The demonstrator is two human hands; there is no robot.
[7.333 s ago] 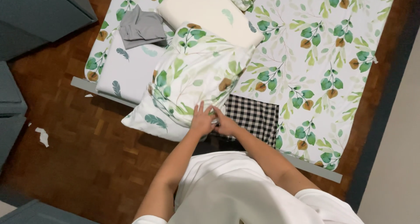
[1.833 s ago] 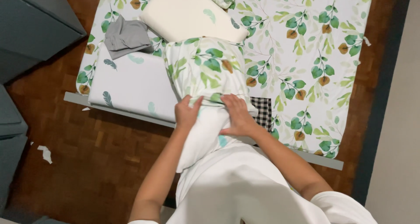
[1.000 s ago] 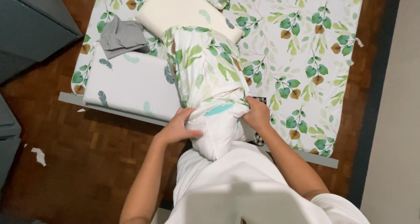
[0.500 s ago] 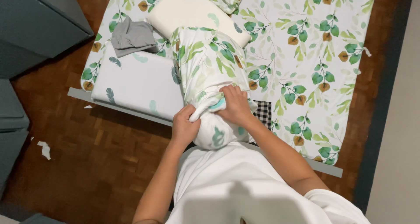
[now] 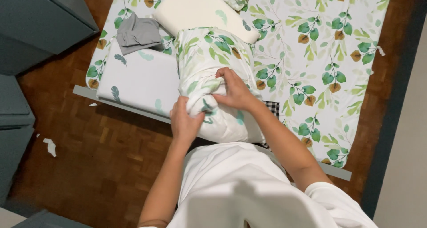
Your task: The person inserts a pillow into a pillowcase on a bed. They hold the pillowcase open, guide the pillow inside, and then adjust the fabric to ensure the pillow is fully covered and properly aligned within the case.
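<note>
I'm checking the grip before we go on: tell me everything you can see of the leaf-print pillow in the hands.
The leaf-print pillow is a plump cushion in a soft white fabric case printed with green and brown leaves. It lies lengthwise over the bed's near edge, its far end against a bare cream pillow. The case is bunched and creased at the near end, where the left hand grips from below and the right hand pinches the fabric on top.

Both my hands grip a pillow [image 5: 213,76] in a leaf-print pillowcase on the bed [image 5: 311,45]: my left hand [image 5: 184,123] bunches its near end, my right hand [image 5: 233,90] presses on top. A grey cloth [image 5: 138,32] lies nearby.
</note>
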